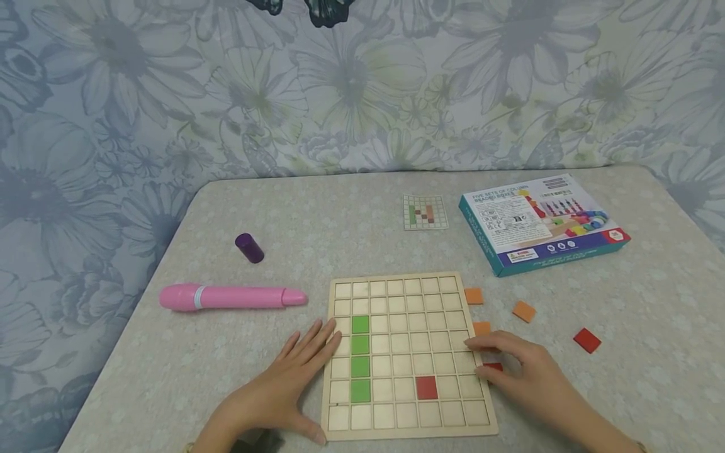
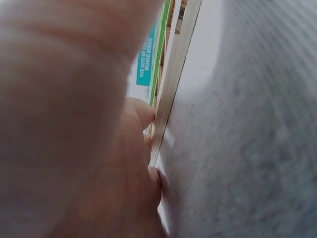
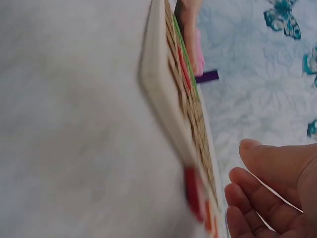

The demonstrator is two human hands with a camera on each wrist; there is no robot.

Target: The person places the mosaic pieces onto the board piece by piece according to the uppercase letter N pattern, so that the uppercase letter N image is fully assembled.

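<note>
Beige tabletop (image 1: 317, 239) bears wooden grid board (image 1: 421, 363), left hand (image 1: 283, 384) spread at left, right hand (image 1: 529, 371) empty, parted; tile-laying apparently underway, next likely needing red square tile (image 1: 494, 366) pinched.

Five tiles (image 1: 360, 366) in wooden grid (image 1: 401, 342)

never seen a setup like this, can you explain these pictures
No machine, just a person's bare left hand and right hand. The wide picture comes from a camera on the head; the two close ones come from cameras on the wrists. On the table lies a wooden board with four green squares and one red square in it. Loose orange squares and red squares lie to its right. Farther back are a card, a box and a purple cylinder; a pink stick lies at left. The left hand touches the board's left edge; the right hand is by its right edge. I see nothing held.
</note>
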